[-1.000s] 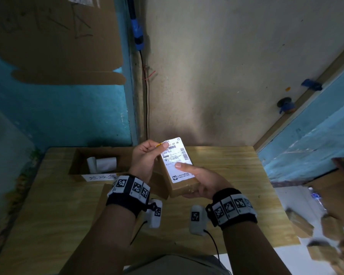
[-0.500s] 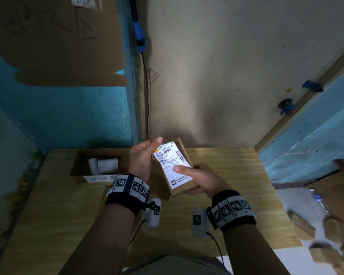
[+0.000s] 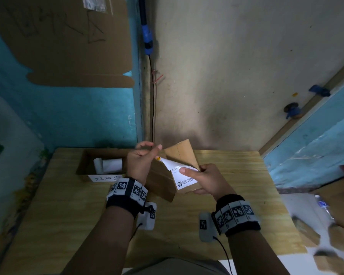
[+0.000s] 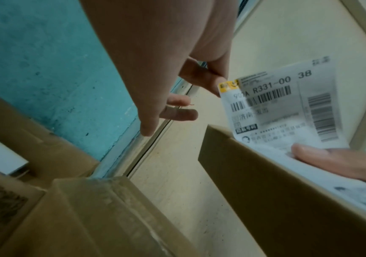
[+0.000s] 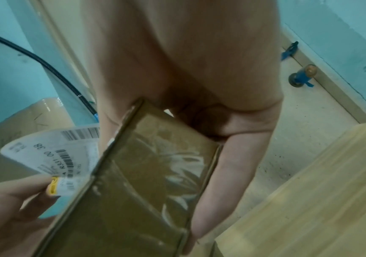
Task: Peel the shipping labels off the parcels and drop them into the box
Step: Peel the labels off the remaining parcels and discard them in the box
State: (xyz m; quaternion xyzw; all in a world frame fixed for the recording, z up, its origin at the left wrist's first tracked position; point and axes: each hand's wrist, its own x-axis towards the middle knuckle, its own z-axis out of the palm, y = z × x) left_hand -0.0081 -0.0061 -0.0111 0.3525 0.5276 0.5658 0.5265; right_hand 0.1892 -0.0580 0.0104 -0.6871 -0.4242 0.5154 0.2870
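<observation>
Peeling this one as we speak: our left hand (image 3: 141,161) pinches the yellow-marked corner of the shipping label (image 4: 283,106), lifted and curling off the parcel (image 3: 182,153). Our right hand (image 3: 205,180) grips that small cardboard parcel above the wooden table (image 3: 236,195), thumb pressing the label's lower part, which sits stuck down. Open box (image 3: 83,165) sits on the table's far left, white rolled labels (image 3: 109,165) inside.
</observation>
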